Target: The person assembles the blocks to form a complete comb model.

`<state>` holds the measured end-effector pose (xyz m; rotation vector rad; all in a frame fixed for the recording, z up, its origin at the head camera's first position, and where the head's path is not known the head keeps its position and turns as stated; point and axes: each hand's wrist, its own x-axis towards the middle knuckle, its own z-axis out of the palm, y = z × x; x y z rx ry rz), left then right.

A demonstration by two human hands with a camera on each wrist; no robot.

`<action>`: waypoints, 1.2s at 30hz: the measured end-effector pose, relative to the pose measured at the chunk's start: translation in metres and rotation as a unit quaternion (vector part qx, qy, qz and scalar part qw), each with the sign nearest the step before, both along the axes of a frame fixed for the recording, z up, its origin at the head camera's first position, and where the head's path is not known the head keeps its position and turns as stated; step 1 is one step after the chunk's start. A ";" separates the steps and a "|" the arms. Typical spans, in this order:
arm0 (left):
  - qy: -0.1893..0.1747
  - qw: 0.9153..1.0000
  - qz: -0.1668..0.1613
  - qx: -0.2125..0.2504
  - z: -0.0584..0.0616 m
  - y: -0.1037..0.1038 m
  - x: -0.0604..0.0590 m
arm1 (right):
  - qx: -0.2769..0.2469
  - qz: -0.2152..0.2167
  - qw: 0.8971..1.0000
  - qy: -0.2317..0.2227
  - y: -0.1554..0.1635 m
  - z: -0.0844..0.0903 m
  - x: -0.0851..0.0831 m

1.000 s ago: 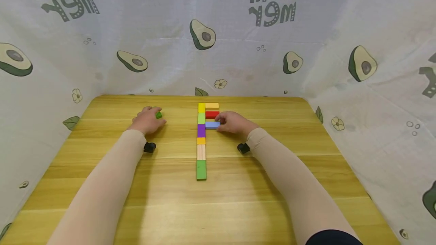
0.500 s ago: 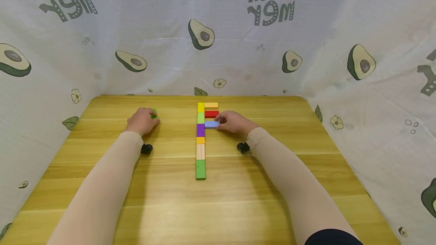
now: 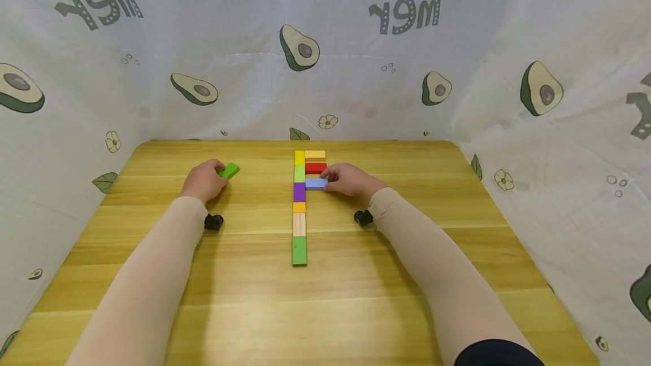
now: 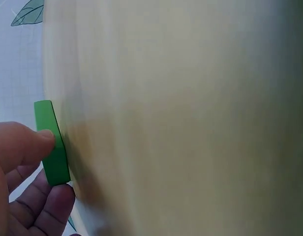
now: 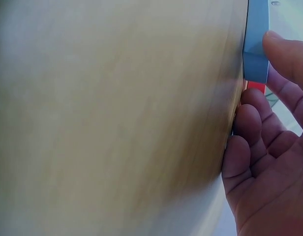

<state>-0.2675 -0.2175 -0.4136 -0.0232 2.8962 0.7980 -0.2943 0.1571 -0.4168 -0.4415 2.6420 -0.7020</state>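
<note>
The left hand [image 3: 203,181] pinches a small green block [image 3: 228,170] between thumb and fingers, low over the wooden table [image 3: 152,298], well to the left of the line of coloured blocks [image 3: 299,208] that runs from near to far down the table's middle. The right hand [image 3: 348,179] has its thumb and curled fingers around the right end of a pale blue block [image 3: 316,183], which lies flat on the table, touching the right side of the line, just nearer than a red block [image 3: 316,168] and an orange block [image 3: 315,155].
</note>
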 end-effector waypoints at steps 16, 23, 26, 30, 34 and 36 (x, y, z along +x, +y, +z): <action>0.027 0.991 -0.102 0.088 0.009 0.069 0.019 | 0.005 0.009 1.000 0.007 0.002 0.005 0.002; 0.020 0.982 -0.145 0.116 0.005 0.107 0.033 | 0.006 0.001 1.000 0.003 0.001 0.005 0.003; 0.013 0.980 -0.161 0.120 0.005 0.119 0.038 | 0.007 0.003 1.000 0.005 0.001 0.004 0.003; 0.013 0.976 -0.185 0.114 0.004 0.133 0.043 | 0.002 0.005 1.000 0.004 0.002 0.003 0.003; 0.025 0.972 -0.211 0.099 0.006 0.144 0.047 | -0.008 0.003 1.000 0.001 0.002 0.002 0.002; 0.034 0.971 -0.221 0.088 0.008 0.149 0.049 | -0.010 0.004 1.000 0.001 0.002 0.002 0.002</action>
